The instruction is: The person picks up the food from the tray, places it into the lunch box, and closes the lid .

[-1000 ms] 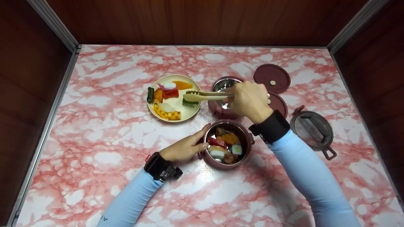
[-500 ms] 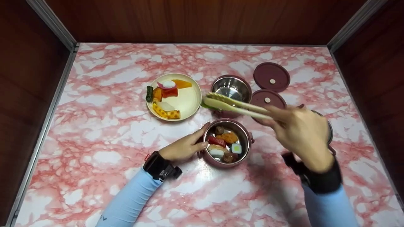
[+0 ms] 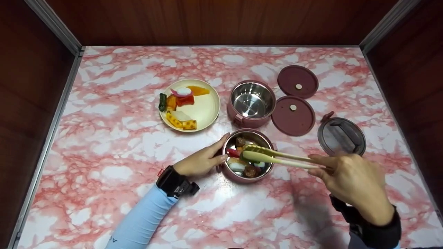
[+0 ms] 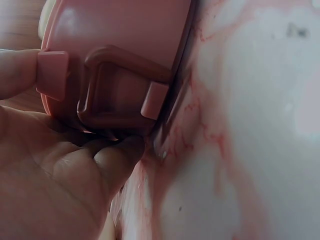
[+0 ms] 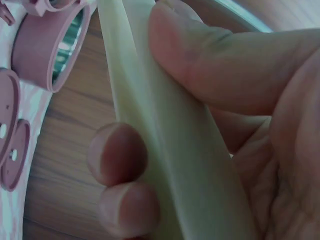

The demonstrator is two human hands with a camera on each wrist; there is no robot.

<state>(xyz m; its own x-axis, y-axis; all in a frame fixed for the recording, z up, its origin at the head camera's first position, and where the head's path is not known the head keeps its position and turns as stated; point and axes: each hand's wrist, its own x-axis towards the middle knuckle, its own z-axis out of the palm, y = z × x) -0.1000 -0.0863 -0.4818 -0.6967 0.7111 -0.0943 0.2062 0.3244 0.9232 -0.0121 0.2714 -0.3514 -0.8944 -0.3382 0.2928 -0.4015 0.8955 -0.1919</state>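
Observation:
My left hand (image 3: pixel 199 163) holds the side of a mauve food container (image 4: pixel 120 30) with a steel inside. In the left wrist view its thumb lies at a clip and its fingers curl beside the folding handle (image 4: pixel 105 120). Meatballs (image 3: pixel 250 171), a red piece (image 3: pixel 234 153), a white piece (image 3: pixel 237 167) and other food lie inside. My right hand (image 3: pixel 353 180) grips cream tongs (image 5: pixel 165 125), thumb on one arm and fingers round the other. The tong tips are inside the container, over the food. A green edge shows under them; the piece itself is mostly hidden.
A cream plate (image 3: pixel 206 117) with several food pieces stands at back left. Behind my container is a second one (image 3: pixel 252 121), empty inside. Two mauve lids (image 3: pixel 294 122) lie right of it, and a grey lid with a handle (image 3: pixel 328 135) lies farther right.
My right hand has moved right and toward me, carrying the green piece in the tongs from the plate into the near container. My left hand has stayed on that container.

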